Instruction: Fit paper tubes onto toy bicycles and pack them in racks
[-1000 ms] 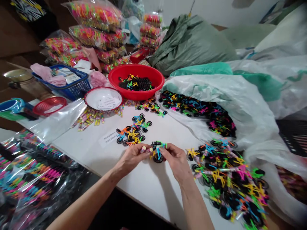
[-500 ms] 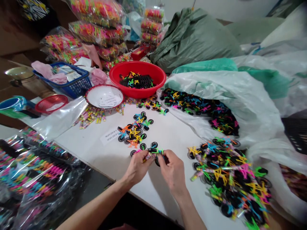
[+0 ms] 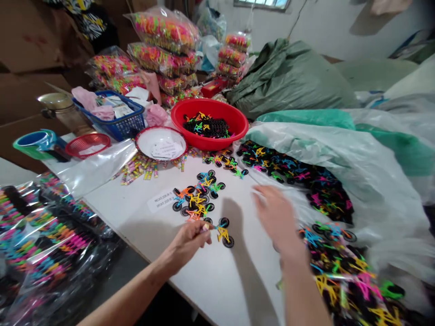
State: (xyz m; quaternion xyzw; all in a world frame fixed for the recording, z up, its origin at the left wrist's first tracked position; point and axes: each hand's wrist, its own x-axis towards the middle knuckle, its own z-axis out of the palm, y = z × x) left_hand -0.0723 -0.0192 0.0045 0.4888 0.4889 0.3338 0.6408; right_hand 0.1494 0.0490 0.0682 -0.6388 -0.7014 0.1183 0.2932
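My left hand point(image 3: 190, 240) is closed in a pinch on a small candy tube point(image 3: 205, 227) near the table's middle. Touching or just beside its fingertips is a yellow and blue toy bicycle point(image 3: 223, 233) with black wheels. My right hand point(image 3: 273, 210) is blurred by motion over the table, right of that bicycle; its fingers are smeared and nothing can be made out in them. Beyond my left hand lies a small group of toy bicycles point(image 3: 197, 199). A larger heap of bicycles and candy tubes point(image 3: 353, 280) is at the right, partly behind my right forearm.
A red basin point(image 3: 210, 142) of bicycle parts, a white red-rimmed bowl point(image 3: 144, 140), a blue basket point(image 3: 131, 126) and candy tubes point(image 3: 136, 170) stand at the back. Black-wheeled bicycles point(image 3: 292, 165) spill from white plastic point(image 3: 367, 172). Filled bags point(image 3: 57, 235) lie left.
My hands have parted: the right one has moved up and right, while the left stays near its place. A yellow and blue bicycle now shows by the left fingertips. The view has shifted slightly.
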